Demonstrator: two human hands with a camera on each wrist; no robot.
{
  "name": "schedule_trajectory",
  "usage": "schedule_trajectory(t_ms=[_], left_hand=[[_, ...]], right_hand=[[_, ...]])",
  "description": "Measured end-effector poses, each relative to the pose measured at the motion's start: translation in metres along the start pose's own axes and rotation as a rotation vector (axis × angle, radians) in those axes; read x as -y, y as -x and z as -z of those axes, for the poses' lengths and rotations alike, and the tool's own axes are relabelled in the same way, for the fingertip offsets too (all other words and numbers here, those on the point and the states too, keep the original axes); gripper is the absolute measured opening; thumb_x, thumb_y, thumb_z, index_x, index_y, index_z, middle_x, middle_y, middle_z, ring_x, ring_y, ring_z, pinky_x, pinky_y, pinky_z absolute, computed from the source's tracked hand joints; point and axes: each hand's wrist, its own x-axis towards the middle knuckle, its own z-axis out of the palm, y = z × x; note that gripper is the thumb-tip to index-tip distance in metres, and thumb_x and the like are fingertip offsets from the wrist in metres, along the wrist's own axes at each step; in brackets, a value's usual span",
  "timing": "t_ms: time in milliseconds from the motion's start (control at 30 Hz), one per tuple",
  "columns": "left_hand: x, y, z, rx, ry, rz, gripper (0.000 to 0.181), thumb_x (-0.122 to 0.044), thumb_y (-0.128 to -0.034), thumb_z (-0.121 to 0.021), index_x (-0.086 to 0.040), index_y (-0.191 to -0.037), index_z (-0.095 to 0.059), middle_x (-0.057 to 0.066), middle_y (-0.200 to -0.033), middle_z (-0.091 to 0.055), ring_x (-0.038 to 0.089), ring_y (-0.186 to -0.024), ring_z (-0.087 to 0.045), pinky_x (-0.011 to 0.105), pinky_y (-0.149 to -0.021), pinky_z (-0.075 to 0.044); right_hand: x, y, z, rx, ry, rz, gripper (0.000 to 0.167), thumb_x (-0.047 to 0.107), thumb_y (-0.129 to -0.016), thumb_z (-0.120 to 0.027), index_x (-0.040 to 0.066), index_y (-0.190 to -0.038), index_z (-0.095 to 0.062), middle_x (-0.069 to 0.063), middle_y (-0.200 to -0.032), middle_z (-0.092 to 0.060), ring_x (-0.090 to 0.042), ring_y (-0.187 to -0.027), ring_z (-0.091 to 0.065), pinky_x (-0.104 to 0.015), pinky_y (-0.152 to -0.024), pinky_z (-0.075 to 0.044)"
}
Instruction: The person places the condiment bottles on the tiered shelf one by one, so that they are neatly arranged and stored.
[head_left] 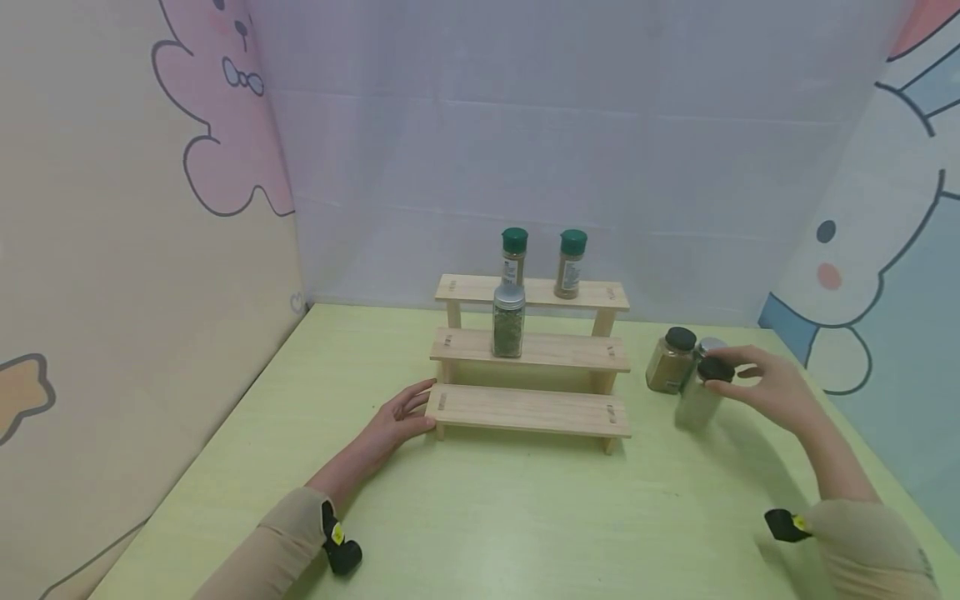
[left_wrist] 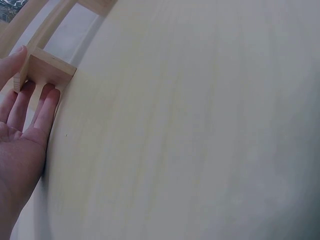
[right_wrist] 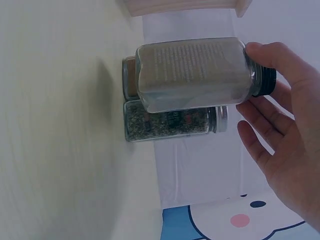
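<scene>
My right hand pinches the black lid of a square glass jar holding a pale powder. The jar looks lifted slightly off the table, with its shadow beside it in the right wrist view. Right behind it stand a black-lidded jar of brown spice and a silver-lidded jar of green flakes, partly hidden. My left hand grips the left end of the lowest step of a three-step wooden rack, thumb at the front and fingers by the leg.
A silver-lidded jar of green herbs stands on the rack's middle step. Two green-capped spice bottles, one left and one right, stand on the top step. The pale table meets a white curtain at the back and printed panels at both sides.
</scene>
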Motion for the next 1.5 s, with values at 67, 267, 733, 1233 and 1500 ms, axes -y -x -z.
schedule_trajectory(t_ms=[67,267,733,1233,1500], left_hand=[[0.000,-0.001,0.000,-0.002,0.003,0.002,0.068,-0.016,-0.0955,-0.064,-0.025,-0.154,-0.031,0.010,-0.159,-0.036,0.032,-0.140,-0.046,0.038,-0.109,-0.041],[0.002,-0.001,0.001,0.015,-0.006,-0.021,0.069,-0.015,-0.0963,-0.063,-0.021,-0.156,-0.028,0.015,-0.160,-0.033,0.034,-0.140,-0.045,0.033,-0.106,-0.043],[0.001,0.000,0.000,-0.009,0.014,0.001,0.069,-0.015,-0.0953,-0.064,-0.025,-0.155,-0.031,0.011,-0.159,-0.036,0.032,-0.140,-0.045,0.035,-0.107,-0.043],[0.002,-0.002,0.000,0.021,0.019,-0.029,0.069,-0.014,-0.0961,-0.063,-0.022,-0.156,-0.029,0.015,-0.159,-0.034,0.029,-0.137,-0.049,0.029,-0.103,-0.044],[0.000,-0.001,-0.001,0.000,0.018,-0.007,0.067,-0.015,-0.0956,-0.064,-0.026,-0.154,-0.033,0.010,-0.159,-0.037,0.032,-0.139,-0.047,0.037,-0.109,-0.041]], right_hand=[[0.005,-0.001,0.004,-0.015,0.000,0.003,0.048,0.025,-0.084,-0.079,0.007,-0.126,-0.066,0.008,-0.116,-0.068,0.027,-0.096,-0.040,-0.009,-0.077,-0.045],[0.023,-0.003,0.016,-0.066,-0.010,0.013,0.048,0.026,-0.083,-0.080,0.010,-0.127,-0.066,0.046,-0.105,-0.048,0.024,-0.095,-0.043,-0.006,-0.076,-0.041],[0.084,-0.002,0.028,-0.153,-0.033,0.066,0.051,0.017,-0.078,-0.084,0.018,-0.126,-0.068,0.043,-0.108,-0.052,0.020,-0.091,-0.049,-0.005,-0.077,-0.038],[0.121,-0.013,0.010,-0.179,-0.055,0.246,0.054,0.006,-0.074,-0.085,0.016,-0.124,-0.068,0.038,-0.112,-0.054,0.015,-0.092,-0.052,-0.007,-0.077,-0.041],[0.136,-0.029,0.001,-0.163,-0.135,0.299,0.054,0.004,-0.075,-0.084,0.012,-0.126,-0.066,0.029,-0.113,-0.057,0.011,-0.097,-0.053,-0.006,-0.083,-0.041]])
